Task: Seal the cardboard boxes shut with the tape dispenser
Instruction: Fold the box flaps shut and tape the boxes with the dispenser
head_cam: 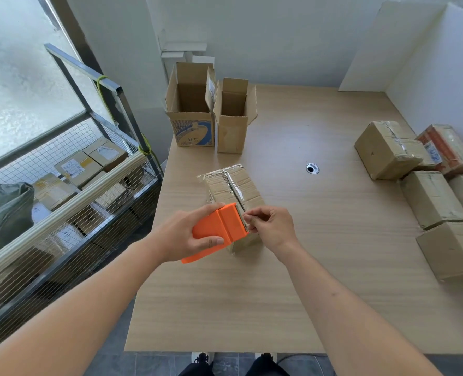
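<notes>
Nearest are the person's two bare arms, reaching out over the worktop (279,308). The left hand (183,236) has its grip wrapped around the orange tape dispenser (221,229). The right hand (272,226) pinches at the dispenser's front edge, likely the tape end, though the tape is too thin to see. Both are just above the near end of a small box (234,191) in the middle of the worktop, with shiny tape along its top.

The tape could stick to the fingers or go on crooked if pulled sideways. The light box might slide.

On the left is a wire cart (70,185) holding parcels. Two open boxes (208,115) wait at the back. Taped boxes (428,185) sit on the right, well apart.
</notes>
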{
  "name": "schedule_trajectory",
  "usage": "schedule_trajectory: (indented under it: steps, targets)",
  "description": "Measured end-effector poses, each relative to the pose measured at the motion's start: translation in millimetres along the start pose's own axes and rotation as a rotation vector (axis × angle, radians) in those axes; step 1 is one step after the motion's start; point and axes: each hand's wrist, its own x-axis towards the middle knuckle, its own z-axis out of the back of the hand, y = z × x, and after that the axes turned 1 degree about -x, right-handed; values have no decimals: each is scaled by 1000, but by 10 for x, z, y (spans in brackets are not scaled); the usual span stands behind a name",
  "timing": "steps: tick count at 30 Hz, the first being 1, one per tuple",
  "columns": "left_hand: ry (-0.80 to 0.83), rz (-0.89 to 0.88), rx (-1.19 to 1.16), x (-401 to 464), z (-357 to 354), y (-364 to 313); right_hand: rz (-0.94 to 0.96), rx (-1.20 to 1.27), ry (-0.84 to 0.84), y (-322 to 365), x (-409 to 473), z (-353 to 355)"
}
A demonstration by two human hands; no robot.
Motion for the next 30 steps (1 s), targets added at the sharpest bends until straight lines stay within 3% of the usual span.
schedule_trajectory:
  steps: [5,10,30]
  targets:
    - [19,16,70,56,-102,-67,-34,-5,-20,-88,-32,134]
    - [19,84,259,-52,-23,14,-89,-16,-141,-233,75,575]
    - [46,233,178,-83,-251,53,-151,-99,-28,-534,439,662]
